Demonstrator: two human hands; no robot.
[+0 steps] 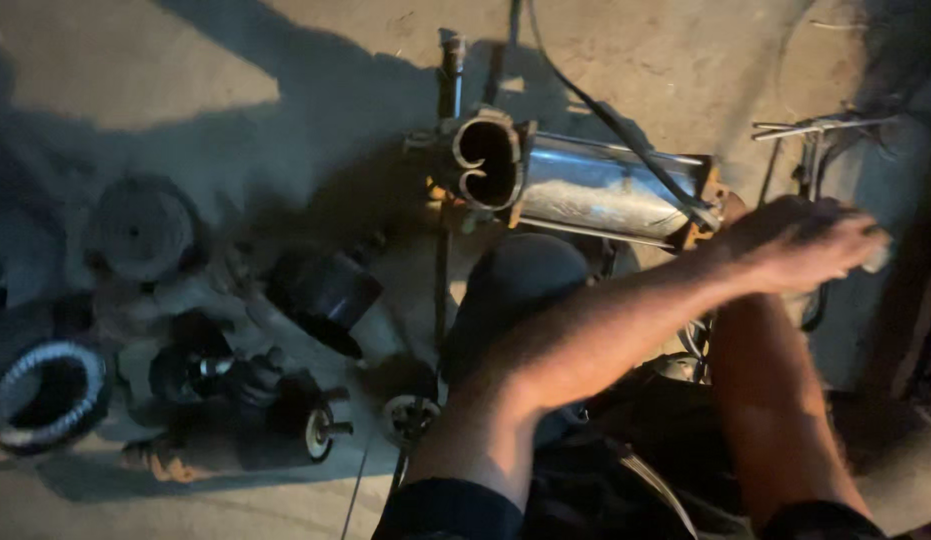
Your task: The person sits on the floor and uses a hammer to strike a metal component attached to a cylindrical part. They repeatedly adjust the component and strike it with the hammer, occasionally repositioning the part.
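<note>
A dim concrete floor (625, 60) lies under you, strewn at your left with motor parts — a wound stator ring (47, 392) and a black cylinder (323, 292). Your left hand (800, 243) reaches across to the right, blurred, just past the far end of the shiny metal housing (575, 185) lying on its side — whether it grips anything you cannot tell. Your right hand is hidden behind it; only the forearm shows.

A metal cylinder (595, 185) lay on the floor (315, 50), a cable (605, 115) running across it. Left of it sat a cup-shaped part (323, 295), with a wound ring (47, 395) farther left and a disc (140, 228) behind that.
</note>
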